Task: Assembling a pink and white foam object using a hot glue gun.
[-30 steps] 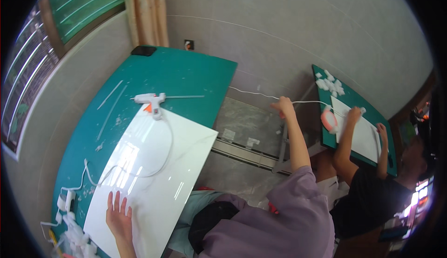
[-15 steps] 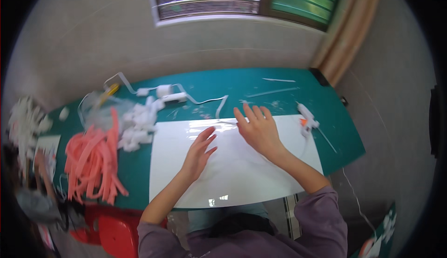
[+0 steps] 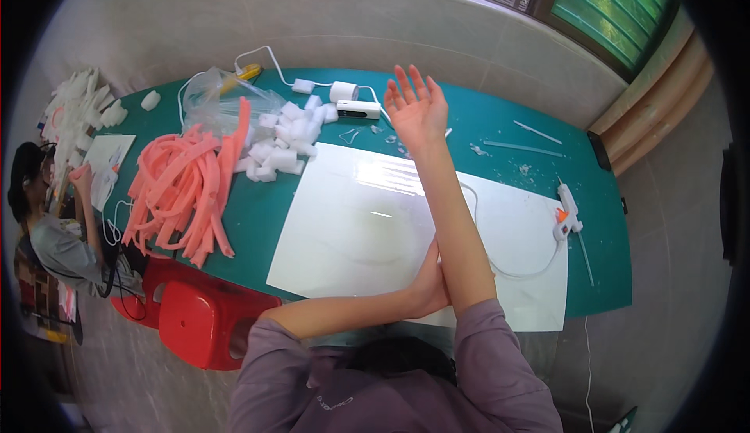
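Note:
My right hand (image 3: pixel 418 113) is raised over the far part of the table, palm turned up and fingers apart, holding nothing. My left hand (image 3: pixel 430 286) reaches across and clasps my right forearm (image 3: pixel 451 234) a little below the elbow; its fingers are mostly hidden behind that arm. Beneath both arms lies a glossy white sheet (image 3: pixel 344 222) on the green table. A white glue gun (image 3: pixel 569 213) with an orange trigger rests at the sheet's right edge, a glue stick (image 3: pixel 586 258) in its back end. Its white cord loops over the sheet.
Left of the sheet are pink foam strips (image 3: pixel 180 191), white foam cubes (image 3: pixel 285 138) and a clear plastic bag (image 3: pixel 215 101). Behind stand a white power strip (image 3: pixel 358 110) and a tape roll (image 3: pixel 344 92). Loose glue sticks (image 3: pixel 522 148) lie far right. A red stool (image 3: pixel 195 324) and another person (image 3: pixel 66 238) are at left.
My right hand has lifted and turned palm up. My left hand has left the sheet and taken hold of my right forearm. The view has swung left.

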A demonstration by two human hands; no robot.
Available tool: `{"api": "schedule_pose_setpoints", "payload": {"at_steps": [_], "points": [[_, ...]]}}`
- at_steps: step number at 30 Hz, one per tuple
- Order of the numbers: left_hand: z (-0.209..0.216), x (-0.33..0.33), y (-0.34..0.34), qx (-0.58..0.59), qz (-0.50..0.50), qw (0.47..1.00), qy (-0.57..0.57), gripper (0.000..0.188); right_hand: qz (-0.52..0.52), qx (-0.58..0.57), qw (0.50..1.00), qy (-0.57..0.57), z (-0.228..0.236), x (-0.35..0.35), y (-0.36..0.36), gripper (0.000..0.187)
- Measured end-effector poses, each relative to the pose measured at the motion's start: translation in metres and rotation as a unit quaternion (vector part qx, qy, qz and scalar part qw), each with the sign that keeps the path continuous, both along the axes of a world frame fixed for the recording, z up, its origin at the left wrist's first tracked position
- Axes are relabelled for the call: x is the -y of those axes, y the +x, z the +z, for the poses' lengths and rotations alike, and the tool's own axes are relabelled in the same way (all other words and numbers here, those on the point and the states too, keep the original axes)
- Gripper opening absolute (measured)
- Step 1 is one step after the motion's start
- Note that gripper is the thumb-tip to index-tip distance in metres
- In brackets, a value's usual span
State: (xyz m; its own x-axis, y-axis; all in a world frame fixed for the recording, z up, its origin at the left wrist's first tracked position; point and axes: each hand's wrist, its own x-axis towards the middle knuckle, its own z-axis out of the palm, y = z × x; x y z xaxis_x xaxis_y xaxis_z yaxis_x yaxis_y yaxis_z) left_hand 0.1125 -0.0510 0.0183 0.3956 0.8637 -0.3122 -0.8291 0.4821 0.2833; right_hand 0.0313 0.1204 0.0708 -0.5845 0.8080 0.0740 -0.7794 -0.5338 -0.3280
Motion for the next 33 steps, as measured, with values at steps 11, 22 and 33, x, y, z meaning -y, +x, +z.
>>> {"api": "schedule_pose_setpoints", "payload": {"at_steps": [11,22,33], "points": [[-0.001,-0.064,-0.207,0.237,0.463,0.815,0.256,0.031,-0.248,0.300,0.244,0.888,-0.031,0.103,0.043,0.032],[-0.052,-0.073,-0.128,-0.604,0.377,0.610,0.349,0.043,0.049,0.417,0.613,0.670,-0.089,0.097,0.139,0.025],[-0.054,-0.041,-0.104,-0.662,0.213,0.177,0.696,0.010,0.282,0.177,0.941,-0.056,-0.125,0.087,0.176,0.030]]}}
